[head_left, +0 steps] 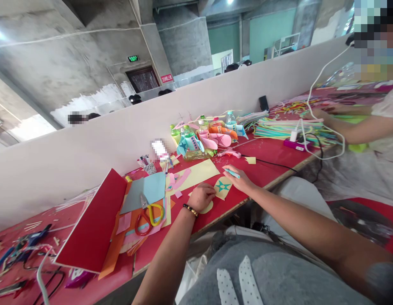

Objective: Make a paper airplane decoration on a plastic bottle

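Observation:
My right hand (pixel 241 179) grips a teal marker pen (pixel 232 173) above the table's front part. Just below it lies a pale yellow paper piece with a rounded top (pixel 219 192), bearing a teal star (pixel 223 186). My left hand (pixel 202 197), a beaded bracelet at its wrist, has its fingers curled together on the left edge of that piece. Under the left hand another yellow paper scrap (pixel 207 208) shows in part. Behind both hands stretches a long yellow paper sheet (pixel 202 173) with pink strips (pixel 182 178) at its left.
Decorated bottle rockets (pixel 191 142) stand near the partition, a pink glue gun (pixel 229 153) before them. Scissors (pixel 149 216) rest on coloured paper at left, beside an upright red board (pixel 94 224). Right, a co-worker's arm (pixel 352 127) reaches over paper strips (pixel 285 127) near a power strip (pixel 298 145).

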`<state>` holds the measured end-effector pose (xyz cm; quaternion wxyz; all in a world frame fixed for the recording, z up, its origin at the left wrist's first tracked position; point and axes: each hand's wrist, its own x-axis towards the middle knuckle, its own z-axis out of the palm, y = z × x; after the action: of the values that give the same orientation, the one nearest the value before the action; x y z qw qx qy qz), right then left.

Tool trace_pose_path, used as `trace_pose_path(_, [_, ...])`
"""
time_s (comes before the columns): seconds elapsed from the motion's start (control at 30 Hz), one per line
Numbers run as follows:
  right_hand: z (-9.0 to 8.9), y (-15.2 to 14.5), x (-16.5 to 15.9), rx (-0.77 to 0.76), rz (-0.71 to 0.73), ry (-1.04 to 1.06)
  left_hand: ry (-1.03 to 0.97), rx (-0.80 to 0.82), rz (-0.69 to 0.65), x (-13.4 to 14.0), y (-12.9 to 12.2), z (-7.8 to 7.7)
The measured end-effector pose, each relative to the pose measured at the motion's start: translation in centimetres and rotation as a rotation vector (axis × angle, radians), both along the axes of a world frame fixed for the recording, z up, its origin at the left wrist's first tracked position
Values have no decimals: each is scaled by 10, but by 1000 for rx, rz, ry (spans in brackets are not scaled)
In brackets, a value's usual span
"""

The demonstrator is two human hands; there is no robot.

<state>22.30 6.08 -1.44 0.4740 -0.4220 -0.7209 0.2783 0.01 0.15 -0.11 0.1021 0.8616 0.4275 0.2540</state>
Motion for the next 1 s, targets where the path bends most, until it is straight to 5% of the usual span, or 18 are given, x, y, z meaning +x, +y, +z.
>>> trace_pose_path(0.2, [-4, 2, 2, 8, -58, 20, 8, 28, 26, -1, 0, 1])
trace_pose_path(0.43, [0, 0, -2, 7, 35, 17, 11, 11, 39, -3, 2, -2])
trace_pose_path(0.73, [0, -1, 1, -13, 20, 49, 14, -30, 22, 5, -10, 12])
trace_pose_path(1.0, [7, -6, 2, -65, 66, 181, 26, -27, 54, 1, -5, 4])
